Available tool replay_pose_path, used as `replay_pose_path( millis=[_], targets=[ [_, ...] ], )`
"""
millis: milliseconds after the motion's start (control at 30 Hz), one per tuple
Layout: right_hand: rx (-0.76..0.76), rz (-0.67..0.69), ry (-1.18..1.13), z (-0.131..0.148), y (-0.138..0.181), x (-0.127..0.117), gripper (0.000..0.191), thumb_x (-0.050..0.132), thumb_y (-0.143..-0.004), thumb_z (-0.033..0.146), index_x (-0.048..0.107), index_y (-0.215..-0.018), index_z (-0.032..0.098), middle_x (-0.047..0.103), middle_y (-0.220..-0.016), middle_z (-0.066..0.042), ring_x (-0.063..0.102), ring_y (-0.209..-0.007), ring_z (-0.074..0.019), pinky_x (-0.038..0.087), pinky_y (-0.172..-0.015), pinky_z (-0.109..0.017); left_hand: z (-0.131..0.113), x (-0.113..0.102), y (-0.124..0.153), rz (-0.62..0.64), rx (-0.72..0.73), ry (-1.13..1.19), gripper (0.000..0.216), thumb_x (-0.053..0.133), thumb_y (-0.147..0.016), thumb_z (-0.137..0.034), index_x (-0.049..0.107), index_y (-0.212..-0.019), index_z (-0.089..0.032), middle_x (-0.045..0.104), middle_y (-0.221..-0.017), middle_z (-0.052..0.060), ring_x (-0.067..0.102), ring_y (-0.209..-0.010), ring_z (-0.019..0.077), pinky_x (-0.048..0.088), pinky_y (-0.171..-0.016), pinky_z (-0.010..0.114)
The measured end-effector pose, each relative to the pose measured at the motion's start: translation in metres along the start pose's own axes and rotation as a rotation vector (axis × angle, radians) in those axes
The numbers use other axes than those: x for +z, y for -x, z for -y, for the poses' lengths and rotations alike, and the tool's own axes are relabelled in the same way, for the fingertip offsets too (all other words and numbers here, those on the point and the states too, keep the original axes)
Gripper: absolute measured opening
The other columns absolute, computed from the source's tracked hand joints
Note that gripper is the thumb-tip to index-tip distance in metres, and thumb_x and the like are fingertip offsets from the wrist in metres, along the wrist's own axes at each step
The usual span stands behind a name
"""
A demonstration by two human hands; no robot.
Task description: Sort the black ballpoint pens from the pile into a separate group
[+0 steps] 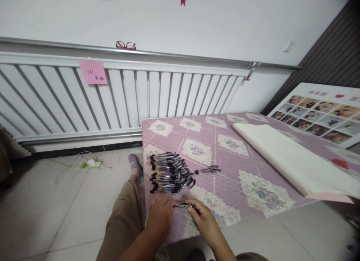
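A black pen point(183, 206) lies crosswise between my two hands near the front edge of the pink quilted bed point(247, 178). My left hand point(159, 215) pinches its left end with curled fingers. My right hand point(203, 218) pinches its right end. Just beyond my hands sits a pile of several black pens point(168, 173), laid side by side. One separate pen point(208, 170) rests alone to the right of the pile.
A rolled cream sheet point(292, 159) lies across the bed's right half, with a photo board point(323, 114) behind it. A white radiator point(112, 96) lines the wall, with red glasses point(126, 45) on top. A power strip point(90, 164) and cables lie on the tiled floor.
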State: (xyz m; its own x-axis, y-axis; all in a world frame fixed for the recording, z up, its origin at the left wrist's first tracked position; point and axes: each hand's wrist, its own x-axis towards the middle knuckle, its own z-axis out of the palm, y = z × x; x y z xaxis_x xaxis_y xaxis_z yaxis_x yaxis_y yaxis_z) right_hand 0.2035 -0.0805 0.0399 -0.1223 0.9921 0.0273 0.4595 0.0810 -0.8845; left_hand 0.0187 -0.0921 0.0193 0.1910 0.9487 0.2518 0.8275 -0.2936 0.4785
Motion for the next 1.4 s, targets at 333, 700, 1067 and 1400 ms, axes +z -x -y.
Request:
replay_pose_path(
  millis=[333, 700, 1067, 1400],
  targets=[
    [-0.053, 0.017, 0.050, -0.002, 0.000, 0.002, 0.022, 0.055, -0.083, 0.035, 0.069, -0.094, 0.024, 0.073, -0.092, -0.004, 0.067, -0.088, -0.0221, 0.052, -0.083, -0.034, -0.001, -0.008, -0.005, 0.027, 0.051, 0.098, 0.019, 0.051, -0.086, -0.012, 0.066, -0.088, -0.023, 0.066, -0.087, 0.001, 0.059, -0.085, 0.0203, 0.041, -0.076, 0.035],
    [-0.312, 0.012, 0.492, 0.006, 0.002, 0.010, 0.027, 0.059, -0.073, 0.008, 0.067, -0.094, 0.025, 0.068, -0.098, -0.006, 0.061, -0.094, -0.0244, 0.048, -0.084, -0.037, 0.002, 0.007, 0.002, -0.053, 0.071, 0.065, 0.029, 0.052, -0.079, -0.006, 0.065, -0.096, -0.026, 0.066, -0.094, 0.001, 0.060, -0.089, 0.0208, 0.043, -0.080, 0.036],
    [-0.371, -0.233, 0.602, -0.038, -0.028, -0.055, 0.021, 0.050, -0.082, 0.019, 0.065, -0.096, 0.022, 0.066, -0.100, -0.009, 0.059, -0.095, -0.0245, 0.048, -0.085, -0.040, 0.014, 0.008, 0.002, -0.111, 0.165, 0.158, 0.030, 0.049, -0.082, -0.014, 0.062, -0.107, -0.022, 0.065, -0.106, 0.008, 0.060, -0.097, 0.0216, 0.050, -0.085, 0.037],
    [-0.303, -0.390, 0.692, -0.101, -0.089, -0.121, 0.027, 0.045, -0.078, 0.023, 0.068, -0.091, 0.019, 0.063, -0.105, -0.013, 0.057, -0.100, -0.0265, 0.046, -0.091, -0.045, 0.016, 0.024, 0.004, -0.168, 0.189, 0.143, 0.025, 0.046, -0.083, -0.014, 0.063, -0.098, -0.024, 0.066, -0.096, 0.006, 0.061, -0.088, 0.0211, 0.050, -0.079, 0.036]
  ],
)
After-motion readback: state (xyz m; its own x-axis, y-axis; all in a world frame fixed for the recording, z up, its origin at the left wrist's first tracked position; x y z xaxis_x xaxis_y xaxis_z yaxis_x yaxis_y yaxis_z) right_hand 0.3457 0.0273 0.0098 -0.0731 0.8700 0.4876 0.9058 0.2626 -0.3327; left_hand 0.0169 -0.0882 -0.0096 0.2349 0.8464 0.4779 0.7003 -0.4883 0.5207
